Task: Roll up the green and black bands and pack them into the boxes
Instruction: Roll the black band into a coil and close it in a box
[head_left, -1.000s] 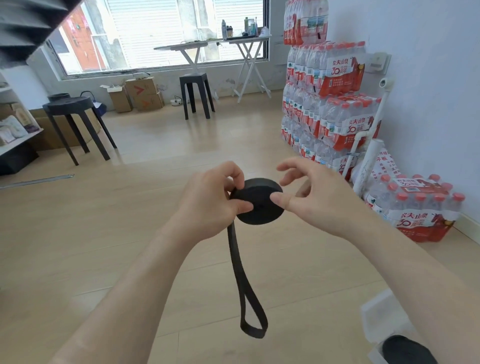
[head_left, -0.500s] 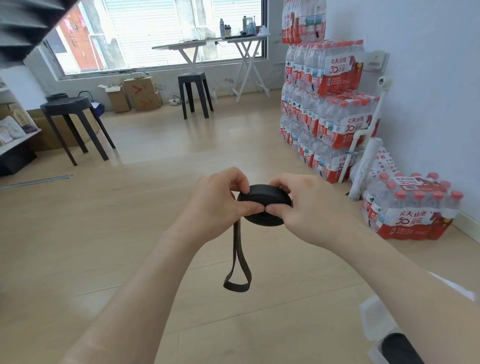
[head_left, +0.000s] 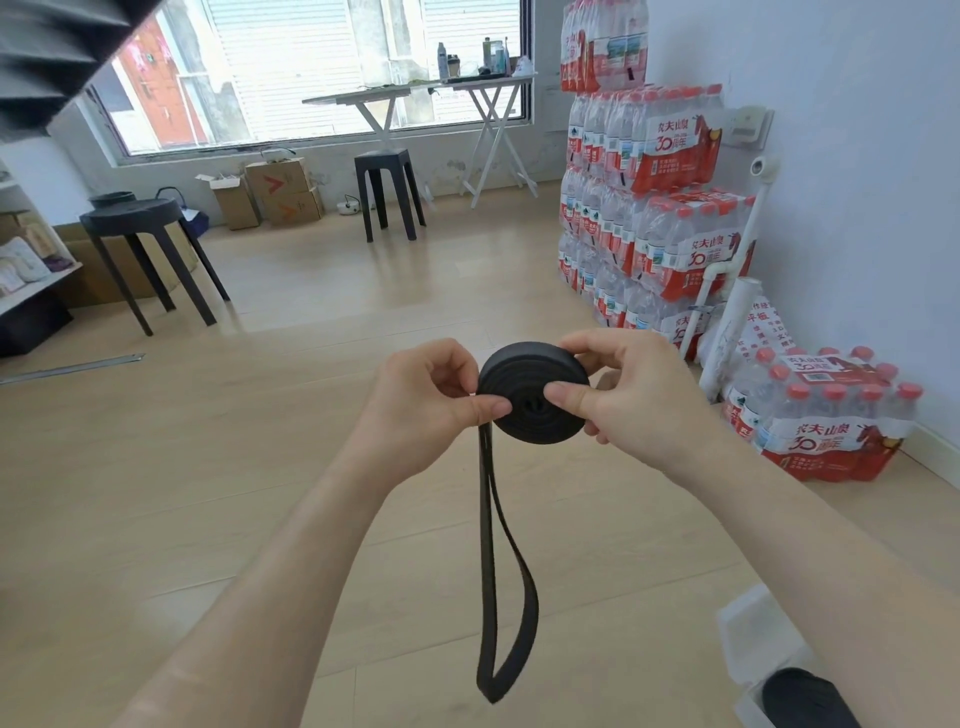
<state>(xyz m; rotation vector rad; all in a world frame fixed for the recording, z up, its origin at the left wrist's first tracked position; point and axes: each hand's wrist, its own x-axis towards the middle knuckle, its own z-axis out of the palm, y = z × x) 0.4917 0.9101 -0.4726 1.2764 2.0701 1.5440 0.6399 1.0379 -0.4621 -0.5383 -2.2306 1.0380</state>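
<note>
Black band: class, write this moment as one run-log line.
step: rolling | black band: mostly coiled, looped end hangs free | left hand: pinches coil | right hand: grips coil | packing: not yet done

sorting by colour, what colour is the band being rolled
The band is black, head view.

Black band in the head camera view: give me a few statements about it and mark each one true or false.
1. The left hand and right hand both pinch the rolled part of the black band. True.
2. The band is rolled up completely. False: a loose loop hangs below the roll.
3. A white box shows at the lower right. True.
4. The roll lies inside that box. False: the hands hold it in the air.
</note>
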